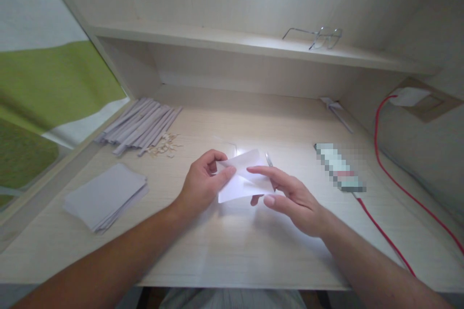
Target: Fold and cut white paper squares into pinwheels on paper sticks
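Observation:
A creased sheet of white paper (pixel 241 186) is held above the desk, in the middle of the view. My left hand (pixel 205 176) pinches its left side, thumb on top and fingers curled behind. At the sheet's right edge is my right hand (pixel 293 198), its index finger stretched over the paper and its thumb apart from the fingers. Partly hidden behind the right hand lies a small shiny metal tool (pixel 268 159), its kind unclear. A thin curved piece (pixel 232 146) lies on the desk just beyond the paper.
On the left lie a stack of white paper (pixel 108 195), several rolled paper sticks (pixel 139 123) and small pale strips (pixel 165 145). To the right are a phone (pixel 339 166) with a red cable (pixel 386 236) and a folded paper piece (pixel 337 111). Glasses (pixel 322 38) rest on the shelf (pixel 217 36).

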`<state>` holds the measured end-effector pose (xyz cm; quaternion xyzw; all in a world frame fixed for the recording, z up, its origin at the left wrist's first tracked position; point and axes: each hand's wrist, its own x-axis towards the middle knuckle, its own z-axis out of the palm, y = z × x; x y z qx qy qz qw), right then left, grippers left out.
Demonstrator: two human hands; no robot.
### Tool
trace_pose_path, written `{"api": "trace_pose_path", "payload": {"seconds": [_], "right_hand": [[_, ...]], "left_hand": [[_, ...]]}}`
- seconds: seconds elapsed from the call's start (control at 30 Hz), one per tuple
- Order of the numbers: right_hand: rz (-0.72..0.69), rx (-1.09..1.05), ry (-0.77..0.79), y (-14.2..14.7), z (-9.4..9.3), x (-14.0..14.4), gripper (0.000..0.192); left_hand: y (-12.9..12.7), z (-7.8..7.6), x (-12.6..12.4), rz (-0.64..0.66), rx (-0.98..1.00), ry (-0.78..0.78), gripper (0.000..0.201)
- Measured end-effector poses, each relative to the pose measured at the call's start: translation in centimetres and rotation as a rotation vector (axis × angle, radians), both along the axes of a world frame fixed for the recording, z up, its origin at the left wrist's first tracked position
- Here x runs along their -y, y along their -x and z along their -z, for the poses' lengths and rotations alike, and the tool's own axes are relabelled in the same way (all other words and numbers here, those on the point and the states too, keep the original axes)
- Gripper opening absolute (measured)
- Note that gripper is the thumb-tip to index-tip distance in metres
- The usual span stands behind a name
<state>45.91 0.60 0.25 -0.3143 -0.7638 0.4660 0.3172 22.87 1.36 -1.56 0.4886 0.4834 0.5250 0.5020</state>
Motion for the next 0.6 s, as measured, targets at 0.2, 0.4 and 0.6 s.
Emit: {"api": "trace_pose_path", "payload": {"seconds": [0.2, 0.4, 0.6], "right_hand": [[0.083, 0.073, -0.297, 0.1, 0.3, -0.5, 0.038], [0.062, 0.066, -0.466, 0.0, 0.9, -0.9, 0.043], [0.124, 0.091, -0.599, 0.2, 0.1, -0.6, 0.039]], "left_hand": [[0.4, -0.2, -0.4, 0.020, 0.190, 0.075, 0.035], [0.4, -0.1, -0.5, 0.130, 0.273, 0.131, 0.042], [0.5, -0.2, -0.5, 0.169, 0.259, 0.145, 0.046]]}}
